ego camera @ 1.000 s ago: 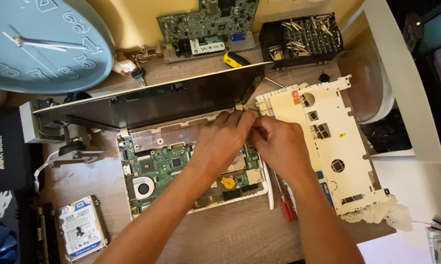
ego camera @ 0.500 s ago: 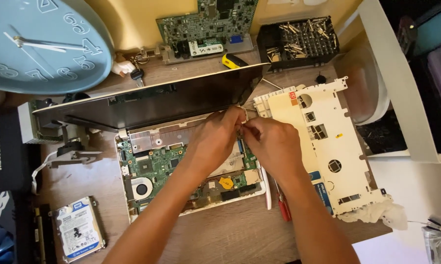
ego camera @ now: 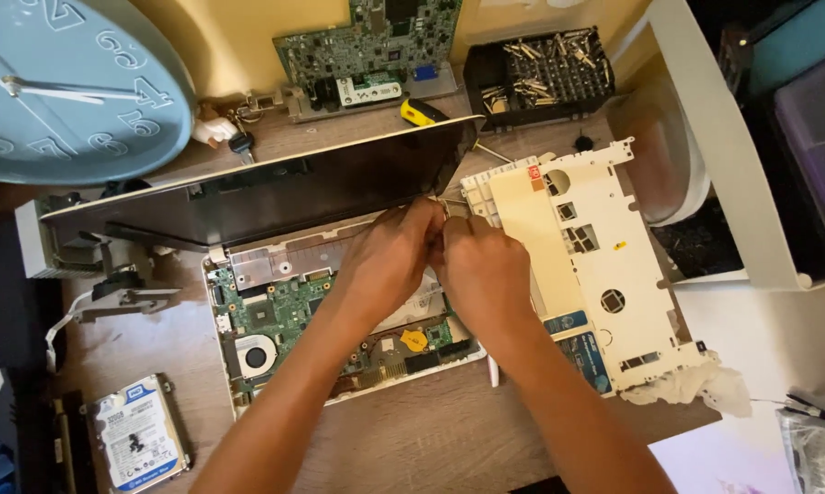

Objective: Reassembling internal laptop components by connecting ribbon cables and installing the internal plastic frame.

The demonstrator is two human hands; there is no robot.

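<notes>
Green circuit board lies bare in the opened white laptop base [ego camera: 275, 320] on the wooden desk [ego camera: 449, 430], and both hands meet at its back right corner, by the hinge under the dark screen [ego camera: 266, 197]. The left hand [ego camera: 389, 256] and right hand [ego camera: 481, 265] are curled tight together around a small metal part [ego camera: 451, 207], though what exactly they pinch I cannot tell. A slip here could jab the board, strain the hinge, or tip the leaning screen forward.
</notes>
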